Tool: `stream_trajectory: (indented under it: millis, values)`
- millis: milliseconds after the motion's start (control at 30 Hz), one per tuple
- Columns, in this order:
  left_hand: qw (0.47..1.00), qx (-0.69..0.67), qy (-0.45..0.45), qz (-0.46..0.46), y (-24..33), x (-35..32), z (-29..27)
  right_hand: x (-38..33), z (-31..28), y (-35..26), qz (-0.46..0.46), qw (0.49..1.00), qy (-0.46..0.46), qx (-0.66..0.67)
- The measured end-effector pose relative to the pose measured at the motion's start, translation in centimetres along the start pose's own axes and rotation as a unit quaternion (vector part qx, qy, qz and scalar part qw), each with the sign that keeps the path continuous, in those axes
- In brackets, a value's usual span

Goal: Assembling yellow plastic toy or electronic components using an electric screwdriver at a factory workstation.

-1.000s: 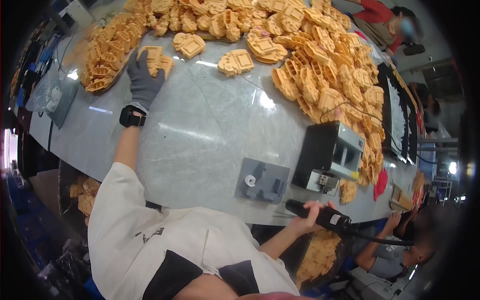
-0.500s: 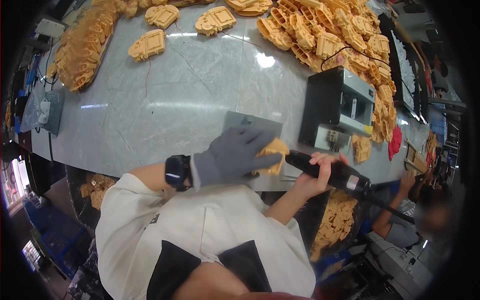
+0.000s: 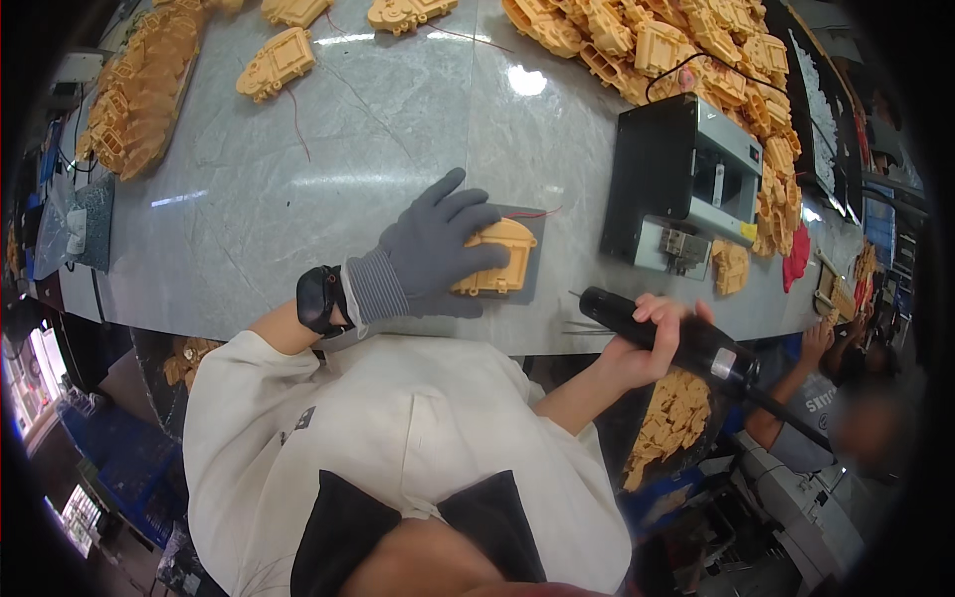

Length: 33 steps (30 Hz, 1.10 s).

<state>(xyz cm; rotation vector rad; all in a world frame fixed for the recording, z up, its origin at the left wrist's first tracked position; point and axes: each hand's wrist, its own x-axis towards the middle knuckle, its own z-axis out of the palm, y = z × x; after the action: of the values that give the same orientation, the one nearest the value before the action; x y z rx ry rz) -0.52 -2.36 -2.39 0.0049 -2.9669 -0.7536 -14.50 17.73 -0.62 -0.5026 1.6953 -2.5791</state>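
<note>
My left hand, in a grey glove, rests over an orange-yellow plastic housing, its middle fingers bent across the top and the others spread. Under the housing is a dark grey flat pad, and a thin red wire comes out at its far edge. My bare right hand is wrapped round a black electric screwdriver. The thin bit points left, apart from the housing and to the right of it.
A black and silver box-shaped machine stands right of the pad. Behind it rises a big heap of similar housings. More housings with wires lie far left, beside a stacked row. A co-worker's hand shows at the right.
The housing has turned and now lies on the pad, its red wire showing. My left hand has shifted forward and spread. The screwdriver has moved slightly right, away from the housing.
</note>
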Motion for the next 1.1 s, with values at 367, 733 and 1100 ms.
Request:
stream_trajectory:
  millis: [367, 733, 1100]
  values:
    - [0.995, -0.08, 0.022, 0.064, -0.8, 0.6, 0.3, 2.7, -2.2, -5.8, -0.164, 0.986, -0.015, 0.016]
    - [0.995, -0.002, 0.096, 0.016, 0.9, 2.6, 0.9, 10.4, 0.1, -5.3, -0.163, 0.985, -0.033, -0.046]
    - [0.982, -0.094, 0.137, -0.094, -1.7, -0.8, 4.2, 3.3, -0.6, -4.8, -0.06, 0.988, -0.14, 0.006]
